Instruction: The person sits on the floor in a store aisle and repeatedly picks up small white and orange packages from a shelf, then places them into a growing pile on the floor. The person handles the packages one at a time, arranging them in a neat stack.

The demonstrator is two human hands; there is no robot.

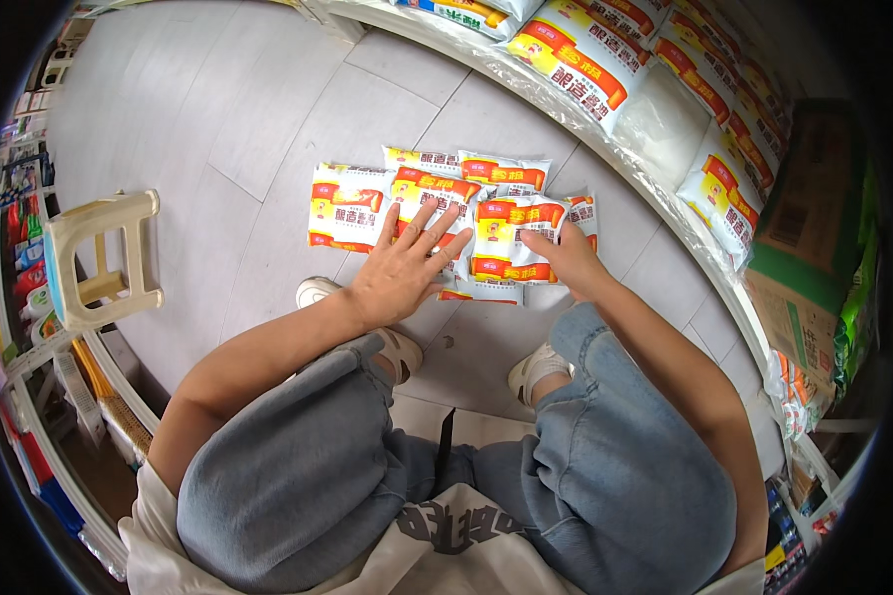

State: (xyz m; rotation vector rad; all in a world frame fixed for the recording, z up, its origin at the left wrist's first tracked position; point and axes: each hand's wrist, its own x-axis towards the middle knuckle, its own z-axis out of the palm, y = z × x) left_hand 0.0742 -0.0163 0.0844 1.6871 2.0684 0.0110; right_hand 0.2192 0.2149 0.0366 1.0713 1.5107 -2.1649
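Observation:
Several printed plastic pouches in white, red and yellow lie in an overlapping pile on the grey floor in front of me. My left hand (409, 264) rests flat with spread fingers on a pouch (426, 190) in the middle of the pile. Another pouch (517, 249), at the right of the pile, is gripped at its right edge by my right hand (565, 253), thumb on top and fingers hidden behind it. One pouch (348, 208) lies at the far left, and others (506, 172) show behind.
A low shelf (558, 111) with stacked similar pouches (577, 63) curves along the right, beside a cardboard box (804, 297). An overturned plastic stool (104, 260) lies at the left, near shelves of goods (33, 290). My shoes (402, 355) flank the near floor.

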